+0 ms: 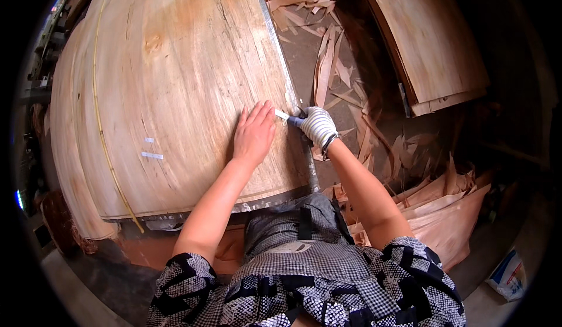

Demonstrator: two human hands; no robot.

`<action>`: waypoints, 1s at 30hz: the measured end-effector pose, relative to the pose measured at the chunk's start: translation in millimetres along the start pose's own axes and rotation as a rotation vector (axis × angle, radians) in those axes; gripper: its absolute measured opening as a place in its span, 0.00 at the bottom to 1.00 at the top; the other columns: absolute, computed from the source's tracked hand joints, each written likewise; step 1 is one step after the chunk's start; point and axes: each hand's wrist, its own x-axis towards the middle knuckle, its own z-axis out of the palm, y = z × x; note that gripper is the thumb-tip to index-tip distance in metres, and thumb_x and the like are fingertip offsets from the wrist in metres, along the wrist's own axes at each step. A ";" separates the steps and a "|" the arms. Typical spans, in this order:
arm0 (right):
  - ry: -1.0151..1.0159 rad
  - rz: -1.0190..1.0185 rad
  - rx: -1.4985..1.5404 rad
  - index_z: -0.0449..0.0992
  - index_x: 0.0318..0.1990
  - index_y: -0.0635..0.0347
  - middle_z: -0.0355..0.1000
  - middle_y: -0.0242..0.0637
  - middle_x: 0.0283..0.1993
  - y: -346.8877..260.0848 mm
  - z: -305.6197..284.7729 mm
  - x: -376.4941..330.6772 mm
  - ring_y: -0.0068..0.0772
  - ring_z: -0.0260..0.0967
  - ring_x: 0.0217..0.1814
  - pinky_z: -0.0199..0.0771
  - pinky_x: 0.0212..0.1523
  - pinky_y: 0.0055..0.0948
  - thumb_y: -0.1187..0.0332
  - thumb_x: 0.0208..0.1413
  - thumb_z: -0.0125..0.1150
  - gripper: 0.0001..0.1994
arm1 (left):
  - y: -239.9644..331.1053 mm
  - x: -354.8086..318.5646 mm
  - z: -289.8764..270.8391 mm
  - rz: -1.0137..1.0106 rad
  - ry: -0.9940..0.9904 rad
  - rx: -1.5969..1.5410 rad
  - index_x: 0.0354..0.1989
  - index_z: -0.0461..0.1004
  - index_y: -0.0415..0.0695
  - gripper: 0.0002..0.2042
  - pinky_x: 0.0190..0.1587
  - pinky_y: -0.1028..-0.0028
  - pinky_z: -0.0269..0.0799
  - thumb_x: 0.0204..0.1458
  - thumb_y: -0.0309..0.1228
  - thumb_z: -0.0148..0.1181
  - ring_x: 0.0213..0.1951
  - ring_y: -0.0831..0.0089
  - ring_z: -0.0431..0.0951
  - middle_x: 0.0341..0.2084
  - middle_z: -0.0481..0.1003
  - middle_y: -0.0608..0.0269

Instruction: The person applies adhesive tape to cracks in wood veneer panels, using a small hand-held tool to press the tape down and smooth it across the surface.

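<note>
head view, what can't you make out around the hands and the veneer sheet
- Tool: head view; only a short pale and blue piece shows, the rest hidden in the gloved right hand.
- Veneer sheet: top cut off by the picture edge.
- Sheet under the left hand: covered by the palm.
- Floor at right: too dark.

Showing: two hands, left hand bare, right hand gloved; one knife; two veneer stacks; one bag lower right.

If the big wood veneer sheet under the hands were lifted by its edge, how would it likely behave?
The veneer sheet looks very thin and wide, so it would probably flop and sag. Visible cracks along its grain suggest it splits easily. The bare left hand lies flat on it while the gloved right hand holds a small tool at its edge.
</note>
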 end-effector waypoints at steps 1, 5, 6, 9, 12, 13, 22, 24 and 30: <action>0.006 0.001 -0.006 0.76 0.31 0.64 0.73 0.51 0.30 -5.6 -2.7 -2.8 0.49 0.71 0.34 0.70 0.37 0.38 0.49 0.41 0.62 0.23 | 5.3 2.0 5.1 -0.004 0.011 0.026 0.55 0.61 0.40 0.22 0.63 0.63 0.43 0.52 0.32 0.49 0.62 0.66 0.52 0.60 0.55 0.58; 0.062 -0.067 -0.027 0.76 0.32 0.63 0.73 0.50 0.31 9.6 -0.6 1.3 0.48 0.71 0.36 0.69 0.38 0.39 0.52 0.43 0.60 0.20 | 24.2 1.0 3.1 0.084 -0.001 -0.080 0.54 0.62 0.39 0.22 0.64 0.62 0.43 0.51 0.33 0.50 0.62 0.62 0.52 0.59 0.55 0.53; 0.061 -0.096 -0.043 0.76 0.32 0.62 0.73 0.50 0.32 6.9 -0.2 -2.8 0.48 0.71 0.36 0.69 0.39 0.39 0.53 0.43 0.60 0.20 | 23.5 -1.3 -2.6 0.104 -0.015 -0.106 0.54 0.62 0.39 0.22 0.63 0.62 0.44 0.51 0.34 0.50 0.62 0.60 0.52 0.59 0.55 0.50; 0.124 -0.233 -0.240 0.75 0.34 0.60 0.72 0.51 0.32 4.0 -3.3 -16.4 0.49 0.71 0.37 0.69 0.38 0.40 0.63 0.45 0.56 0.12 | 19.2 -4.0 -3.7 0.124 -0.022 -0.081 0.55 0.62 0.40 0.22 0.63 0.62 0.44 0.51 0.34 0.50 0.62 0.61 0.51 0.59 0.55 0.51; 0.255 -0.278 -0.443 0.75 0.34 0.58 0.72 0.50 0.32 26.7 -33.7 -7.8 0.49 0.70 0.36 0.70 0.36 0.40 0.70 0.44 0.53 0.09 | 22.6 -2.4 1.4 0.128 -0.017 0.009 0.54 0.63 0.41 0.21 0.63 0.63 0.44 0.51 0.33 0.50 0.62 0.60 0.51 0.59 0.54 0.51; 0.329 -0.223 -0.434 0.75 0.34 0.58 0.72 0.49 0.31 33.3 -47.6 -1.7 0.49 0.70 0.36 0.70 0.36 0.40 0.73 0.43 0.53 0.09 | 20.4 -0.4 0.1 0.102 -0.034 -0.085 0.54 0.63 0.41 0.21 0.63 0.63 0.44 0.51 0.33 0.50 0.62 0.60 0.52 0.59 0.55 0.51; -0.132 -0.080 0.451 0.73 0.33 0.65 0.70 0.35 0.21 1.8 -36.6 -9.6 0.25 0.67 0.21 0.67 0.23 0.27 0.74 0.48 0.53 0.06 | -3.0 8.0 -20.6 -0.259 0.433 -0.471 0.45 0.70 0.40 0.16 0.53 0.68 0.63 0.45 0.21 0.51 0.52 0.61 0.66 0.50 0.67 0.57; -0.165 -0.033 0.431 0.73 0.33 0.65 0.69 0.36 0.20 -2.1 -40.2 -20.0 0.25 0.67 0.20 0.67 0.23 0.28 0.74 0.48 0.54 0.06 | -2.3 8.0 -21.1 -0.271 0.432 -0.482 0.46 0.70 0.40 0.16 0.53 0.69 0.62 0.45 0.21 0.50 0.51 0.61 0.67 0.48 0.68 0.58; -0.217 -0.001 0.288 0.73 0.32 0.64 0.69 0.35 0.19 15.0 -27.7 -15.6 0.27 0.67 0.18 0.69 0.20 0.27 0.75 0.48 0.53 0.05 | 5.7 10.1 -18.9 -0.138 0.347 -0.407 0.46 0.70 0.42 0.17 0.53 0.68 0.61 0.45 0.21 0.51 0.50 0.61 0.67 0.47 0.69 0.59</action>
